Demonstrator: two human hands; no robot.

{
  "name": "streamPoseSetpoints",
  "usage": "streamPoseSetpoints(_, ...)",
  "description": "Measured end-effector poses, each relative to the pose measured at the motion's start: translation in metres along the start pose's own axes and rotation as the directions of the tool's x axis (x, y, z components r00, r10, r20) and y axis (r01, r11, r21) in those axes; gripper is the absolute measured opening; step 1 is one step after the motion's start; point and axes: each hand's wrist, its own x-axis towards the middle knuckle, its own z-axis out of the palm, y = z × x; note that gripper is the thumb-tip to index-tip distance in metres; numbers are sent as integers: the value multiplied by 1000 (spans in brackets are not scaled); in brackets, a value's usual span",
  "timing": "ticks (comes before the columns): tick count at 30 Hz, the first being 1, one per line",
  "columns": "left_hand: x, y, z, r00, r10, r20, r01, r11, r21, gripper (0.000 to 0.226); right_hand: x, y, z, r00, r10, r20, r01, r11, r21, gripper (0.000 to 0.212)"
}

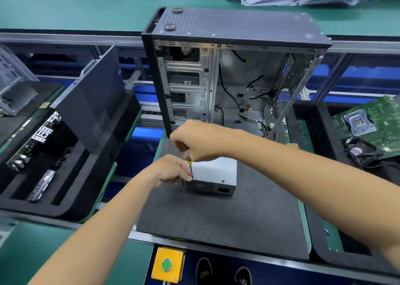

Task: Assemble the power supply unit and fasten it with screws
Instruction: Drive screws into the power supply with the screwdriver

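Curled around a screwdriver, our right hand has its grip clenched on the handle, of which only a yellow band shows below the fist; the dark shaft runs down to the near left top corner of the power supply. Our left hand pinches the shaft near its tip with thumb and fingertips, knuckles resting against the unit's left edge. Both forearms reach in from the bottom of the head view, the right one crossing from the right side, the left from lower left.

We see the power supply, a silver metal box with a fan grille and a socket on its near face, lying on a dark foam mat on the table, just in front of an open computer case that stands upright with loose black cables inside. We cannot read any writing on the unit.

To the left, a black tray holds a motherboard and a dark side panel. A green circuit board lies at the right. A yellow box with a green button sits at the near edge.
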Motion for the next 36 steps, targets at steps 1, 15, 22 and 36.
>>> streamPoseSetpoints(1, 0, 0, -1, 1000, 0, 6, 0, 1000, 2, 26, 1, 0, 0, 1000, 7, -20, -7, 1000, -11, 10)
streamPoseSetpoints(15, -1, 5, -4, 999, -43, 27, 42, 998, 49, 21, 0, 3, 7, 999, 37, -35, -36, 999, 26, 15)
streamPoseSetpoints(22, -1, 5, -4, 999, -43, 21, 42, 998, 55, 21, 1, 1, 10, 993, 79, -86, -74, 996, 56, 11)
streamPoseSetpoints(36, -1, 10, -6, 998, 37, 58, -45, 987, 156, 18, -4, 6, 5, 991, 111, -81, -107, 993, 54, 8)
